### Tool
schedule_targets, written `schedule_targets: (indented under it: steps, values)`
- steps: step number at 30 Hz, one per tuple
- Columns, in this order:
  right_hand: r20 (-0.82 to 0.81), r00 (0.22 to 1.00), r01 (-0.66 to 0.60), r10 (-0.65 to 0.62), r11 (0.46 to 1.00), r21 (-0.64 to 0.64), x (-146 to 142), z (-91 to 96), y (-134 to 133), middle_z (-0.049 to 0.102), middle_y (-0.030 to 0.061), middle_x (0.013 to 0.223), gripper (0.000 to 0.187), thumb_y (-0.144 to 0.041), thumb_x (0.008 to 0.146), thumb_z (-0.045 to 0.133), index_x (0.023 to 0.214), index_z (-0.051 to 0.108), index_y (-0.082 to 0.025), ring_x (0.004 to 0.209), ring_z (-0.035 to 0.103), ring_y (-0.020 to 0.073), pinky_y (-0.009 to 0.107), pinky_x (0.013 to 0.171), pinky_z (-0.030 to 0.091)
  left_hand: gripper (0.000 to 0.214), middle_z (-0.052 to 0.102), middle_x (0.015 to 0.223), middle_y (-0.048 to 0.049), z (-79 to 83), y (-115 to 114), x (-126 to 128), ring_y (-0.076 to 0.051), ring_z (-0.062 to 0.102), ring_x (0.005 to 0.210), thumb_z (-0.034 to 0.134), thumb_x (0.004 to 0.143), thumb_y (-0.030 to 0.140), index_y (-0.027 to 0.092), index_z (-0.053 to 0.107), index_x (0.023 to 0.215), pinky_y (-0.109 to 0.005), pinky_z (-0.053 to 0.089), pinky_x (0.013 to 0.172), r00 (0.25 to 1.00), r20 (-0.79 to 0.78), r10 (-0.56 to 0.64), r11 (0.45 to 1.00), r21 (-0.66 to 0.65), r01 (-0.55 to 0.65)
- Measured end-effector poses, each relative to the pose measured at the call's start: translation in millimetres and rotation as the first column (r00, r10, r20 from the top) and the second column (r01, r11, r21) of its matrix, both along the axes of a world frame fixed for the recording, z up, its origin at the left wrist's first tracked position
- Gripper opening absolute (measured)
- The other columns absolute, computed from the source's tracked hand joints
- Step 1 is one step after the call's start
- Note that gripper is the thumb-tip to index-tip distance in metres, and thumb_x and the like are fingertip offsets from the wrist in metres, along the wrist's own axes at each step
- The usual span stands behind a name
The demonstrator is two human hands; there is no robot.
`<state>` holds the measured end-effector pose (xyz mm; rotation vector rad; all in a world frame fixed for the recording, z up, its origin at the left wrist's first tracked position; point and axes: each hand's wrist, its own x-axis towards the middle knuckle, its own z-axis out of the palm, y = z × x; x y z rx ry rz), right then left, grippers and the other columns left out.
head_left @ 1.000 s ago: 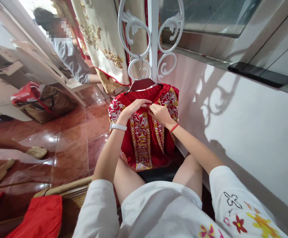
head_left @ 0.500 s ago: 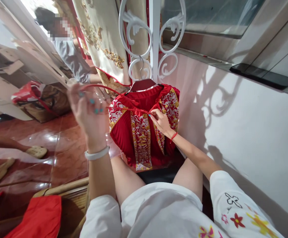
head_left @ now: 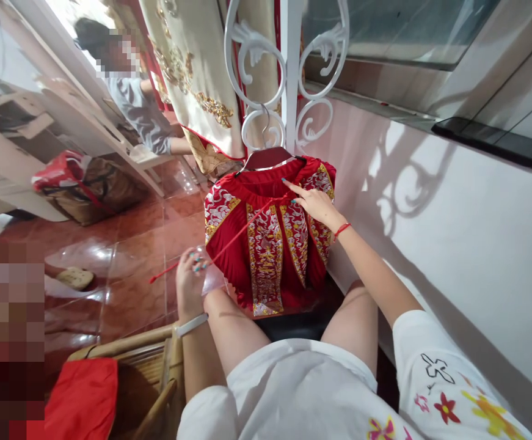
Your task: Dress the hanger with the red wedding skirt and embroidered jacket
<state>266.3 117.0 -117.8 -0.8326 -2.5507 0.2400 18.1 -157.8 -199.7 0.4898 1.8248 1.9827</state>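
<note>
Red garment (head_left: 266, 256) near white wall (head_left: 485, 244); glossy tiled floor (head_left: 132, 260).

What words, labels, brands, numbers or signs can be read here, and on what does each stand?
None can be read.
The garment shows embroidered patterns and the right sleeve flower designs, with no letters I can make out.
The brown bag is too blurred to tell whether it bears any print.
</note>
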Motion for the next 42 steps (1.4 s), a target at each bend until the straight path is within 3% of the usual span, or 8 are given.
schedule_targets:
  steps: [3, 7, 11, 17, 31, 37, 40, 42]
  values:
    - [0.066, 0.998, -0.008, 0.006, 0.999, 0.042, -4, 5.9, 4, 0.076, 0.0085, 0.095, 0.029, -0.027, 0.098, 0.051, 0.12, 0.069, -0.025, 0.081, 0.067, 0.0241, 0.033, 0.074, 0.041, 0.016, 0.046, 0.062, 0.0047, -17.5, 9, 13, -0.01, 0.047, 0.053, 0.058, 0.066, 0.025, 0.02, 0.05, 0.079, -0.029, 0.049, 0.064, 0.998, 0.069, 0.006, 0.978, -0.207, 0.009]
    - [0.057, 0.998, -0.044, 0.04, 0.996, 0.074, -5, 11.0, 1, 0.075, 0.0078, 0.105, 0.026, -0.025, 0.098, 0.049, 0.109, 0.073, -0.024, 0.09, 0.068, 0.0248, 0.033, 0.074, 0.042, 0.017, 0.054, 0.078, -0.0031, 0.3, 28, 42, -0.023, 0.06, 0.084, 0.054, 0.075, 0.017, 0.02, 0.055, 0.091, -0.042, 0.049, 0.085, 0.861, -0.504, 0.066, 0.858, -0.412, -0.307]
    - [0.025, 0.999, -0.038, 0.036, 0.997, 0.072, -3, 10.5, -6, 0.075, 0.0076, 0.109, 0.028, -0.026, 0.099, 0.047, 0.112, 0.071, -0.024, 0.094, 0.068, 0.0248, 0.033, 0.072, 0.042, 0.032, 0.058, 0.098, -0.0079, 35.7, 81, 83, -0.024, 0.059, 0.095, 0.058, 0.081, 0.019, 0.021, 0.055, 0.113, -0.039, 0.048, 0.088, 0.63, -0.765, -0.129, 0.951, -0.275, -0.14]
    - [0.012, 1.0, -0.019, 0.018, 0.994, 0.106, 6, 12.8, -10, 0.074, 0.0065, 0.111, 0.028, -0.029, 0.1, 0.046, 0.111, 0.071, -0.024, 0.094, 0.068, 0.0242, 0.031, 0.07, 0.041, 0.007, 0.062, 0.095, -0.0092, 55.6, 157, 105, -0.025, 0.058, 0.092, 0.055, 0.09, 0.025, 0.02, 0.055, 0.095, -0.037, 0.045, 0.085, 0.5, -0.859, -0.107, 0.981, -0.172, -0.086]
    - [-0.048, 0.999, 0.03, -0.023, 0.987, 0.155, -8, 32.4, -16, 0.073, 0.0091, 0.097, 0.028, -0.031, 0.1, 0.046, 0.099, 0.072, -0.02, 0.084, 0.064, 0.0224, 0.031, 0.063, 0.03, 0.005, 0.063, 0.091, -0.0142, 79.9, 170, 101, -0.031, 0.063, 0.092, 0.05, 0.092, 0.019, 0.017, 0.054, 0.09, -0.036, 0.047, 0.075, 0.408, -0.821, -0.399, 0.874, -0.475, -0.101]
    - [-0.051, 0.998, -0.018, 0.026, 0.99, 0.138, -1, 28.1, -12, 0.073, 0.0081, 0.1, 0.028, -0.029, 0.1, 0.046, 0.1, 0.072, -0.02, 0.085, 0.065, 0.021, 0.03, 0.065, 0.032, 0.017, 0.059, 0.075, -0.0051, 86.5, 159, 104, -0.021, 0.06, 0.077, 0.056, 0.086, 0.015, 0.019, 0.05, 0.07, -0.032, 0.046, 0.075, 0.616, -0.707, -0.348, 0.925, -0.364, 0.105]
    - [-0.058, 0.998, -0.027, 0.034, 0.992, 0.121, 2, 27.3, -11, 0.074, 0.0068, 0.102, 0.028, -0.03, 0.101, 0.046, 0.1, 0.072, -0.021, 0.085, 0.065, 0.0208, 0.031, 0.066, 0.035, 0.026, 0.05, 0.06, 0.0006, 94.1, 157, 100, -0.014, 0.053, 0.061, 0.052, 0.087, 0.018, 0.019, 0.047, 0.062, -0.027, 0.045, 0.067, 0.83, -0.361, -0.426, 0.901, -0.25, 0.354]
    - [-0.065, 0.997, -0.033, 0.041, 0.991, 0.126, 3, 26.5, -11, 0.074, 0.0065, 0.102, 0.028, -0.03, 0.101, 0.046, 0.1, 0.073, -0.022, 0.088, 0.064, 0.0217, 0.032, 0.069, 0.038, 0.025, 0.052, 0.061, 0.0007, 99.6, 157, 97, -0.012, 0.053, 0.058, 0.051, 0.088, 0.02, 0.018, 0.049, 0.064, -0.025, 0.046, 0.065, 0.865, -0.013, -0.501, 0.863, -0.083, 0.499]
